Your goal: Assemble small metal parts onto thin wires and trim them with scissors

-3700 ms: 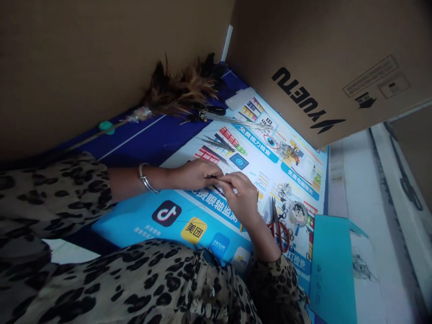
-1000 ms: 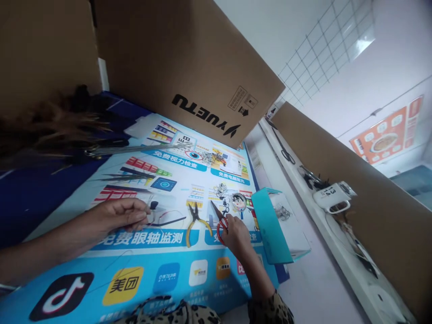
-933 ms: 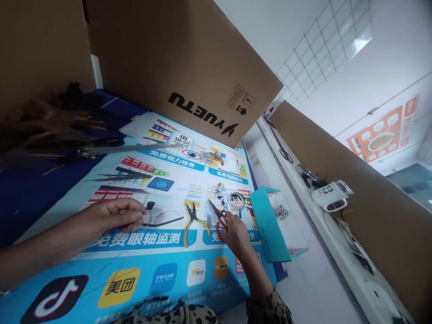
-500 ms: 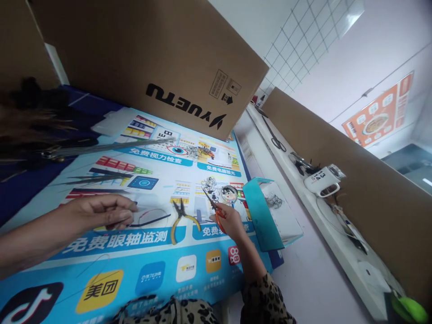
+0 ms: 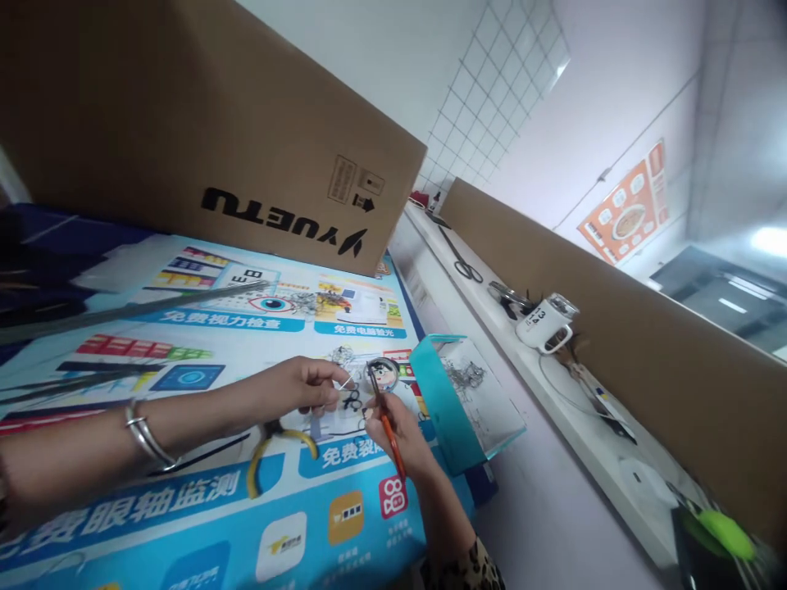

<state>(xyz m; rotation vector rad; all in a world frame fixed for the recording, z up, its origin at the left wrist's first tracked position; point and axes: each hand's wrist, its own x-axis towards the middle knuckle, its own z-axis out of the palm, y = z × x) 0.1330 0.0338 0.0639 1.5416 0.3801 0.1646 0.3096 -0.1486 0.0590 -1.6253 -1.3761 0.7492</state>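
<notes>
L hand (image 5: 306, 391) pinches maybe wire (image 5: 345, 382); R hand (image 5: 409, 449) holds scissors (image 5: 386, 424) tip-up.

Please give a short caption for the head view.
Right hand holds red scissors beside a thin wire pinched by the left hand.

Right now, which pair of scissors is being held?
The red-handled scissors, gripped in the right hand; the black scissors lie untouched on the white ledge beyond the teal box.

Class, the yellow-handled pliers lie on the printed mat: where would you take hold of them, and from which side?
Probably the pliers by their yellow handles, from the near side: they splay towards the person, while the head lies mostly under the left hand.
</notes>
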